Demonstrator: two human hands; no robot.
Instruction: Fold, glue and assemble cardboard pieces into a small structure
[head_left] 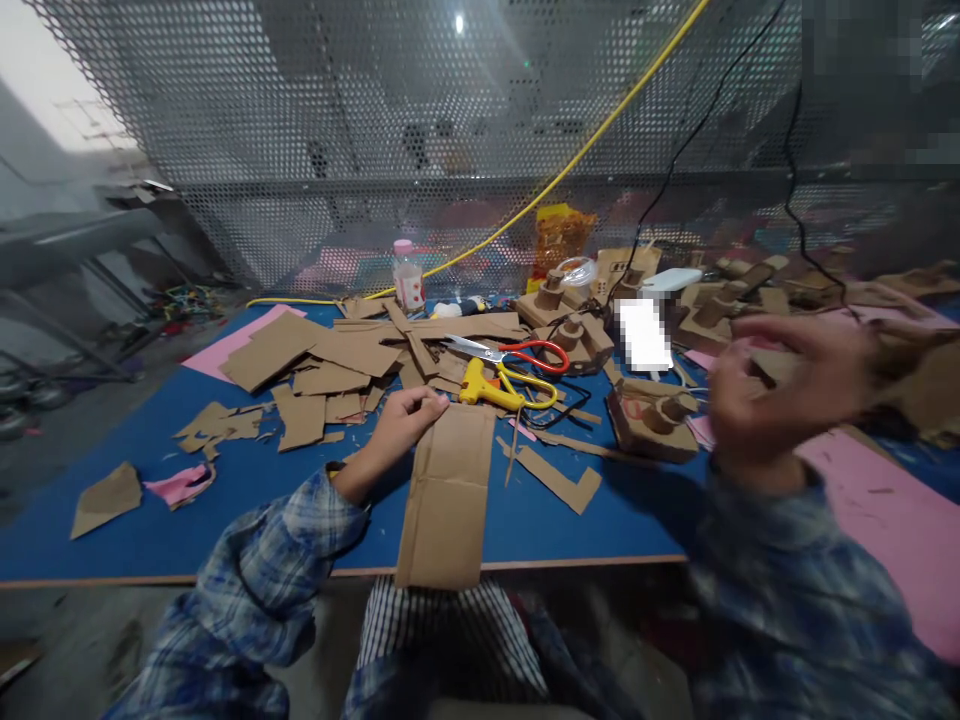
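My left hand (401,430) pinches the upper left corner of a long rectangular piece of cardboard (448,500). The piece has a crease across it and its lower end juts past the table's front edge above my lap. My right hand (787,390) is raised over the right side, blurred by motion; its fingers are curved, with a gap from the thumb and nothing visible between them. Just beyond the cardboard lie a yellow glue gun (480,385) and scissors (487,352) with red and yellow handles. A cardboard block with a round knob (656,420) sits left of my right hand.
Cardboard scraps (330,360) cover the left of the blue table (285,520). Pink sheets (885,520) lie at the right. A bottle with a pink cap (409,275) stands at the back, before a perforated metal screen (337,120). A yellow cable (570,165) and black cords cross there.
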